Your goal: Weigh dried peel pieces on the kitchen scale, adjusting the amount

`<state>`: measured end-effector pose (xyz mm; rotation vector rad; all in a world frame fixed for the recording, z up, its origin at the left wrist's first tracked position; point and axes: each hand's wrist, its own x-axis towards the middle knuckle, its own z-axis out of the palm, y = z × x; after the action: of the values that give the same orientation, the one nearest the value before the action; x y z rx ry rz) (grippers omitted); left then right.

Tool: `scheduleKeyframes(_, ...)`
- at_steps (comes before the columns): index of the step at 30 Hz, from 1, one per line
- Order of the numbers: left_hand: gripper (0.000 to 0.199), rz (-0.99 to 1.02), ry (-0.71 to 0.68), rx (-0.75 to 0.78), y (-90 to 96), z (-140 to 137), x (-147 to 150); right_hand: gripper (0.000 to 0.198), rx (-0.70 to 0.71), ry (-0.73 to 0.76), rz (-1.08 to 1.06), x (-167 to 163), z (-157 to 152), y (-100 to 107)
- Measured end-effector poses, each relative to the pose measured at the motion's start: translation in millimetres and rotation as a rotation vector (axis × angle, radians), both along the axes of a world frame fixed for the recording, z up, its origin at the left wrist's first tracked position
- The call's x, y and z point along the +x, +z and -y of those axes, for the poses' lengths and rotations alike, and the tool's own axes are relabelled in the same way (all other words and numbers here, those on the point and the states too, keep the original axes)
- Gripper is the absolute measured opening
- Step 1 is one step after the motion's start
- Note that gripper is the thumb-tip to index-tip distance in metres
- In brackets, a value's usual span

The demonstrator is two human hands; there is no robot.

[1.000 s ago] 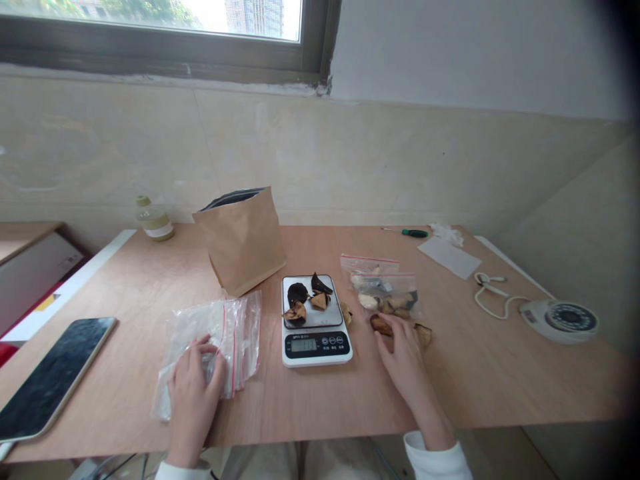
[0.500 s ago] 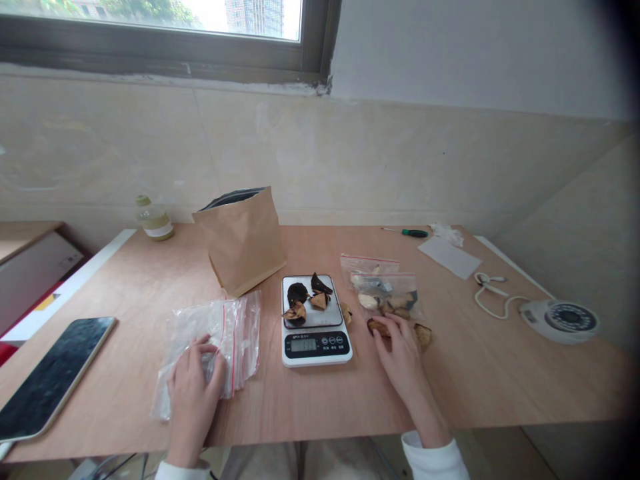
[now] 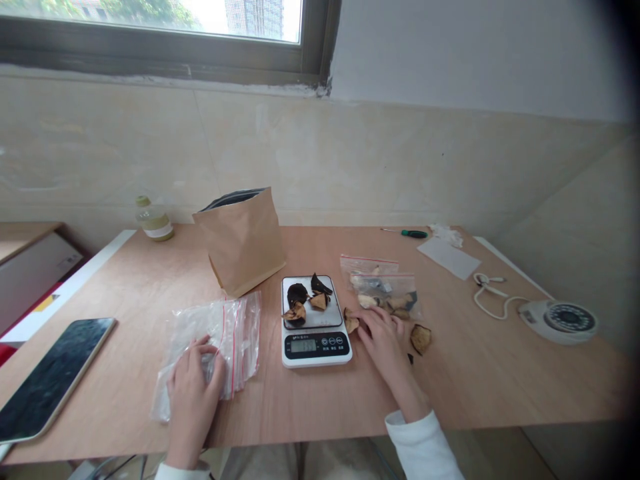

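My left hand (image 3: 193, 393) rests on a stack of clear zip bags (image 3: 240, 340) with red seal lines, its fingers apart and slightly bent. Just right of the white digital kitchen scale (image 3: 317, 359), my right hand (image 3: 387, 343) has its fingertips and thumb closed at the edge of a dried brown slice (image 3: 351, 322). Several dark, curled dried pieces (image 3: 320, 301) lie on the scale's plate, and its display is lit. Another dried slice (image 3: 421, 339) lies right of my right hand. Whatever is under that palm is hidden.
Filled zip bags (image 3: 407, 287) lie beyond my right hand. A brown paper pouch (image 3: 245, 243) stands open behind the scale. A phone (image 3: 55, 377) lies at left, a bottle (image 3: 155, 220) at back left. At right are a screwdriver (image 3: 414, 234), white paper (image 3: 449, 258) and a corded white device (image 3: 560, 321).
My right hand has moved left, towards the scale, off the dried pieces it was touching. The slice beside the scale has shifted slightly towards me. My left hand has not moved.
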<state>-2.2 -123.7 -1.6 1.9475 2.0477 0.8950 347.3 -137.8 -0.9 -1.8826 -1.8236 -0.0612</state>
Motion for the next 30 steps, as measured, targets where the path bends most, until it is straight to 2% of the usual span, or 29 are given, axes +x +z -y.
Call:
scheduleKeyframes(8, 0.031, -0.001, 0.012, -0.04, 0.0, 0.7, -0.7, 0.026, 0.094, -0.066, -0.122, 1.2, 6.7, 15.0)
scheduleKeyframes(14, 0.031, 0.018, 0.004, -0.007, -0.8, -0.5, -1.4, 0.027, 0.119, 0.021, -0.224, -11.7, 5.8, 31.8)
scheduleKeyframes(19, 0.031, 0.016, 0.012, -0.02, -0.9, -0.5, -1.3, 0.03, 0.066, -0.027, -0.132, 1.1, 3.9, 23.4)
scheduleKeyframes(25, 0.031, 0.011, 0.003, -0.008, -1.0, 0.2, -1.0, 0.036, -0.056, 0.038, -0.041, 13.7, 24.6, 15.2)
scheduleKeyframes(27, 0.031, 0.008, -0.012, -0.003, -0.4, 0.3, -0.6, 0.041, -0.049, -0.005, -0.001, 19.6, 37.2, 11.0)
scheduleKeyframes(30, 0.031, 0.001, -0.009, -0.016, 0.6, 0.6, -0.1, 0.039, -0.031, -0.172, 0.028, 36.2, 56.3, -4.5)
